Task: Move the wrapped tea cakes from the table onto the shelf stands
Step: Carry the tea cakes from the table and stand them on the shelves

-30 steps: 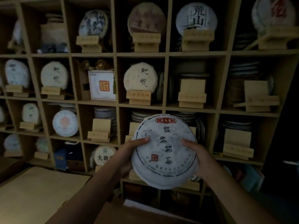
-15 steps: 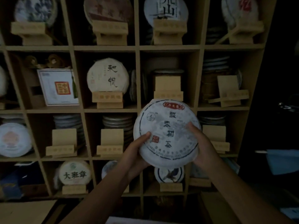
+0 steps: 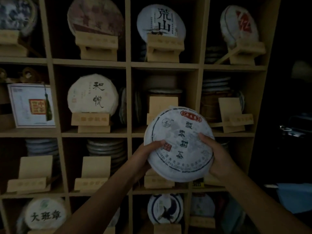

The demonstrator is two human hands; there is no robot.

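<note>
Both hands, left hand (image 3: 145,154) and right hand (image 3: 217,156), grip wrapped tea cake (image 3: 179,144) by edges, held before empty stand (image 3: 163,105). Advice: seat lower rim behind ledge, lean back gently.

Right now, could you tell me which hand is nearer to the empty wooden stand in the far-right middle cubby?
The right hand: it sits below-left of that stand. The left hand is farther left, across the tea cake.
</note>
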